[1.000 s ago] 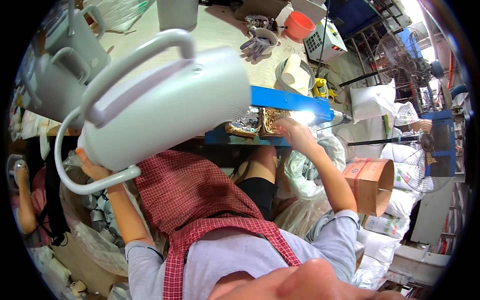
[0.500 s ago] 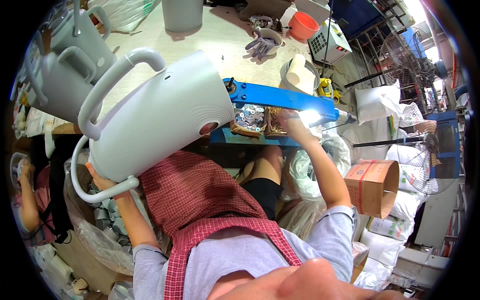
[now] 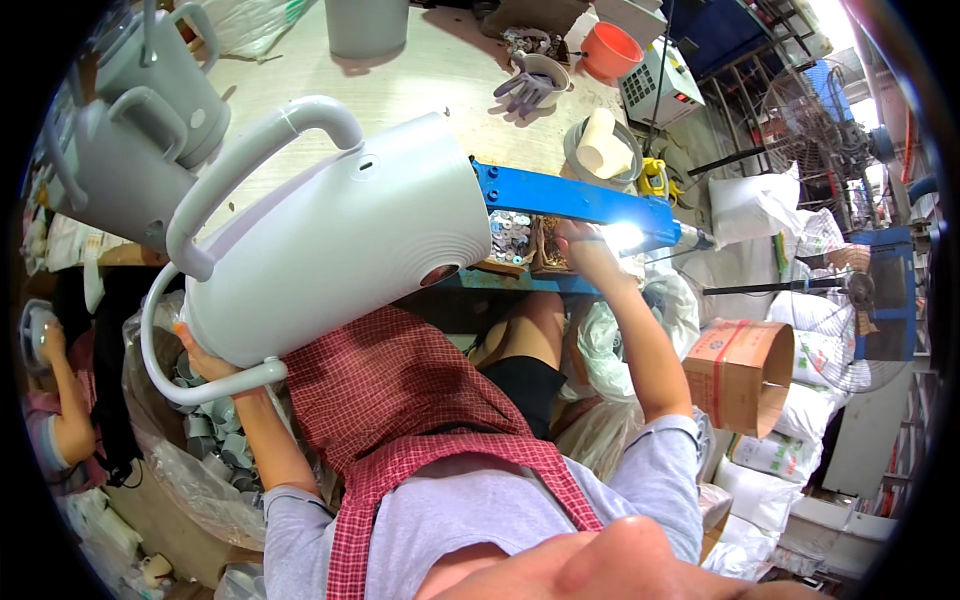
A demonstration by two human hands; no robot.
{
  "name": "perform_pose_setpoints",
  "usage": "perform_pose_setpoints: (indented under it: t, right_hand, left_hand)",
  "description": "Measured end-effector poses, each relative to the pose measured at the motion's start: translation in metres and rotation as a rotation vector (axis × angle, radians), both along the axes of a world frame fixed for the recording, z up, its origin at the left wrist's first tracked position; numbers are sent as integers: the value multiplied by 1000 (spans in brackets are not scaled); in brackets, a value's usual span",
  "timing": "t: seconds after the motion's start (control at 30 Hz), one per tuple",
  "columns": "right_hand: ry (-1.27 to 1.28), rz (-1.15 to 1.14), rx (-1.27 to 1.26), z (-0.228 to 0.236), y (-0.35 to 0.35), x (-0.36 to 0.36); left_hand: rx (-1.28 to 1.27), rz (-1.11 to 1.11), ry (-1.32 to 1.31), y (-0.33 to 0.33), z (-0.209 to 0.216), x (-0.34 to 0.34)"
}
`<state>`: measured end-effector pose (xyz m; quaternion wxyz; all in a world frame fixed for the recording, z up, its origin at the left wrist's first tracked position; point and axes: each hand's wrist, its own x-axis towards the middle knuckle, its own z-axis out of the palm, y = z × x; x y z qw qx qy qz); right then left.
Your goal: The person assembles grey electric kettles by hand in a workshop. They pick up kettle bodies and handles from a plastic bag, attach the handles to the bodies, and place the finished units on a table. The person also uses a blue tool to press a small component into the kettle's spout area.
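My left hand point(image 3: 206, 356) supports a large light grey plastic jug body point(image 3: 335, 235) from below, near its closed end and round its swinging carry handle. The jug lies tilted, with a long side handle on top and a small dark red oval patch low near its wide end. That end covers the tip of a blue metal arm point(image 3: 570, 195). My right hand point(image 3: 582, 245) is over a box of small brass-coloured parts point(image 3: 548, 247), its fingers drawn together; whatever they hold is too small to make out. Beside it stands a box of silver washer-like parts point(image 3: 510, 238).
More grey jugs point(image 3: 165, 85) stand at left on the pale table point(image 3: 270, 95). Beyond the arm are a basin point(image 3: 632, 165), a red bowl point(image 3: 610, 50) and a glove point(image 3: 522, 92). A carton point(image 3: 735, 375) and fans are at right. Another person's hand point(image 3: 52, 340) shows at far left.
The jug body has moved a little to the right, over the tip of the blue arm, hiding the bolt there. My right hand stays at the brass parts, its fingers slightly shifted.
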<state>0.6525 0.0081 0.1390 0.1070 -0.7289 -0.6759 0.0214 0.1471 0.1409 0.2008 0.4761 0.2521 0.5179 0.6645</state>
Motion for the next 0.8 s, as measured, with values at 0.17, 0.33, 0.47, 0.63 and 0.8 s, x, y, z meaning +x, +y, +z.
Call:
perform_pose_setpoints:
  t: [0.17, 0.33, 0.47, 0.63, 0.8]
  right_hand:
    - [202, -297, -43, 35, -15, -11]
    - [733, -178, 63, 81, -28, -63]
    - [794, -14, 240, 149, 23, -108]
    - [632, 203, 251, 173, 101, -113]
    - [578, 261, 43, 185, 118, -108]
  left_hand:
    - [-8, 0, 65, 4, -19, -23]
    - [18, 39, 32, 6, -7, -27]
    - [73, 53, -16, 8, -28, -41]
    - [73, 89, -163, 7, -16, -36]
    - [18, 123, -67, 1, -17, -43]
